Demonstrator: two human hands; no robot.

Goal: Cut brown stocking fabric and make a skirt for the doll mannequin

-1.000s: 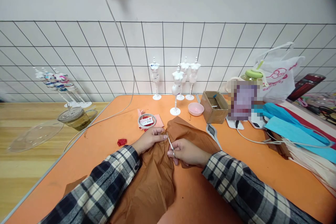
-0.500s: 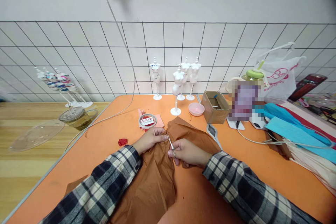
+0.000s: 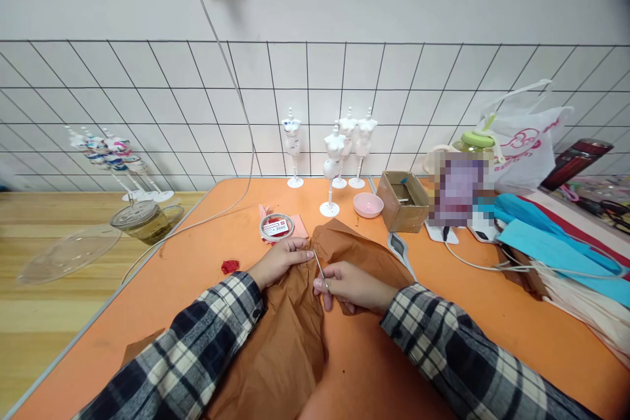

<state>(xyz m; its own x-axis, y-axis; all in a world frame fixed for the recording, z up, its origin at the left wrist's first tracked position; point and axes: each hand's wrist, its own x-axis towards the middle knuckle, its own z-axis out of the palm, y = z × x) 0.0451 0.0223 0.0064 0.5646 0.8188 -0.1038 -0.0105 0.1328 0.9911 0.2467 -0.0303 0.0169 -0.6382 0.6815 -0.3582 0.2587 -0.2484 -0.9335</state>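
Brown fabric [image 3: 290, 348] lies over the orange table, gathered under both hands. My left hand [image 3: 281, 262] is closed, pinching a fold of it between thumb and fingers. Small metal scissors [image 3: 321, 269] are in my right hand [image 3: 352, 285], its thumb and fingers at the handle. Their tips point up and left, touching or very close to the fabric beside my left thumb. The blades look nearly together. Part of the fabric spreads behind my right hand.
White mini mannequins [image 3: 333, 151] stand near the tiled wall. Beyond my hands are a round tin [image 3: 276, 228], a pink bowl [image 3: 368, 205] and a cardboard box [image 3: 404, 203]. A red scrap [image 3: 230, 266] lies left. Blue cloth [image 3: 551, 249] and a white cable [image 3: 472, 265] are right.
The scissor blades have drawn closer together, and the fingers of my right hand have shifted slightly on the handle. My left hand stays nearly in place on the fabric.
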